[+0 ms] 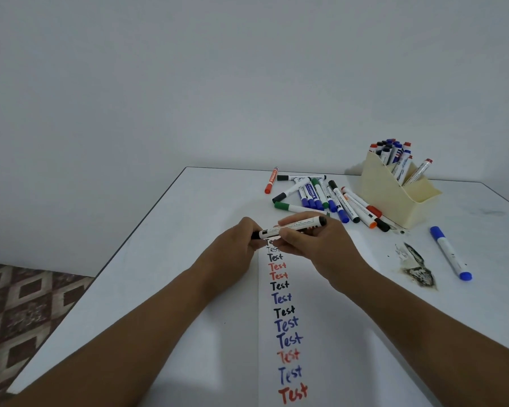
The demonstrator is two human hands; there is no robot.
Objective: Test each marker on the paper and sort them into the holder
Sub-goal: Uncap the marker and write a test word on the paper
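Note:
A black marker (291, 226) lies level between both hands above the top of the paper (329, 318). My left hand (240, 240) grips its black cap end, and my right hand (309, 239) grips the white barrel. The paper carries a column of "Test" words in black, red and blue. Behind the hands lies a pile of loose markers (321, 195). The cream holder (394, 189) at the back right holds several markers upright.
An orange marker (271, 180) lies apart at the back. A blue marker (450, 252) lies to the right, beside a dark smudge (417, 268) on the white table (159, 274). The table's left edge drops to a patterned floor (18, 312).

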